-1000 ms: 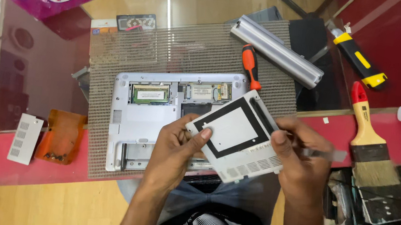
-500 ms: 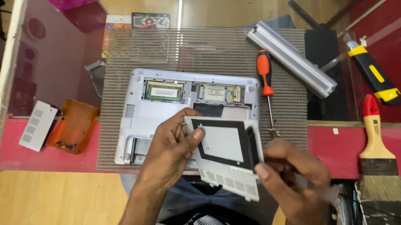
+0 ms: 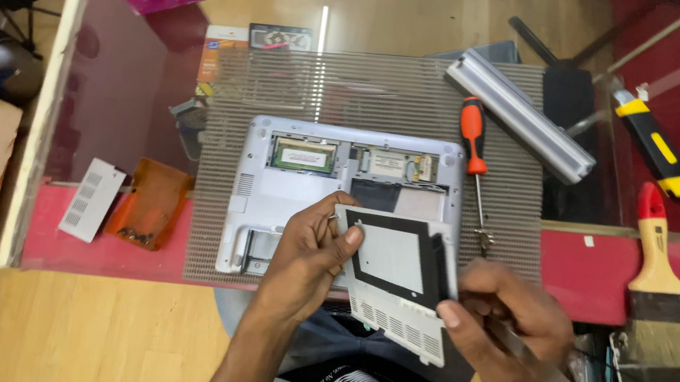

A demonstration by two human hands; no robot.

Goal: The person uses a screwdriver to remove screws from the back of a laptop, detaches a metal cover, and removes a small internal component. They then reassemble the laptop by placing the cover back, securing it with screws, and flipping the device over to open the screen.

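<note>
Opened laptop base (image 3: 287, 202) lies on mat (image 3: 385, 94) at tabletop (image 3: 111, 105) centre. Cover panel (image 3: 398, 283) held above its near right corner, left hand (image 3: 307, 255) on the panel's left edge, right hand (image 3: 504, 321) at its right. Screwdriver (image 3: 475, 147) just right of base; metal bar (image 3: 519, 113) behind it. Brush (image 3: 662, 287) far right. Small tray (image 3: 149, 205) left of mat.

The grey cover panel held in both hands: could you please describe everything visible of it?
The flat grey plastic cover panel has a black-framed pale rectangular inset and rows of vent slots along its near edge. It is held tilted above the opened silver laptop base, the left hand gripping its left edge, the right hand at its right.
</note>
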